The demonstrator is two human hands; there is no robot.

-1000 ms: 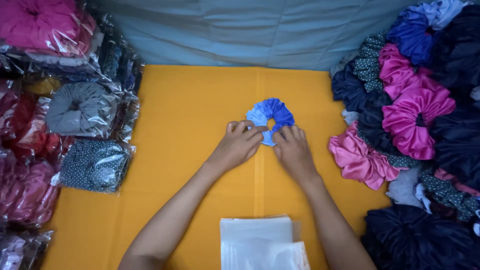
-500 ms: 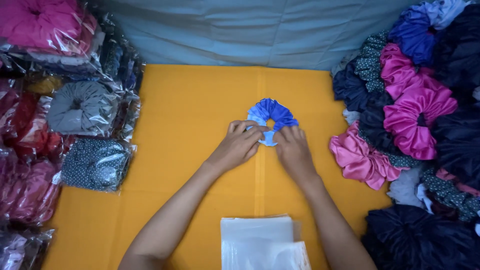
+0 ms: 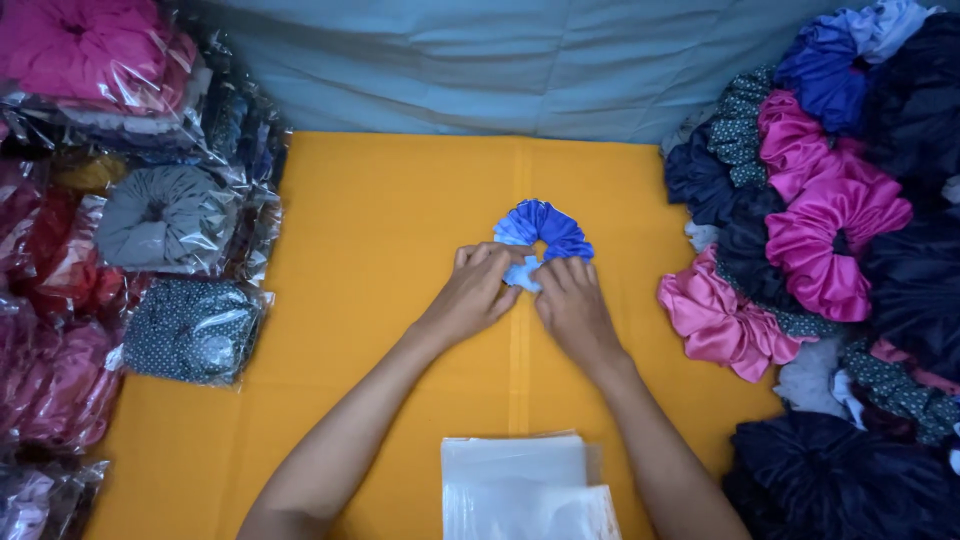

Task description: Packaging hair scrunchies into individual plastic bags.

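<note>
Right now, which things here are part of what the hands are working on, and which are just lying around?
In hand:
blue scrunchie
left hand
right hand

Lying about:
stack of clear bags
bagged scrunchies on the left
loose scrunchie pile on the right
orange cloth

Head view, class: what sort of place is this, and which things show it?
Probably a small packing bench for fabric scrunchies: a loose heap of scrunchies, bagged scrunchies stacked opposite, and a stack of clear bags by both hands, which press a blue scrunchie.
</note>
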